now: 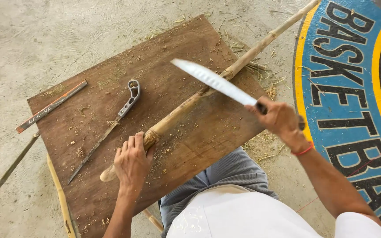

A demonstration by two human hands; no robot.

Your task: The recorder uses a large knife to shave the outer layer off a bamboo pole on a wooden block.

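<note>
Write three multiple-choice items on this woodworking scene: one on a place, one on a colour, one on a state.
1. Where does the small saw lie?
A. On the board, left of the bamboo pole
B. On the painted floor
C. In the right hand

2. What colour is the band on the right wrist?
A. Green
B. Red
C. White

3. What is the left hand doing?
A. Resting open on the concrete
B. Lifting the flat metal bar
C. Gripping the bamboo pole on the brown board

Answers:
1 A, it lies on the board, apart from both hands.
2 B, a red band circles that wrist.
3 C, its fingers wrap the pole near its lower end, while the right hand holds the large knife raised.
</note>
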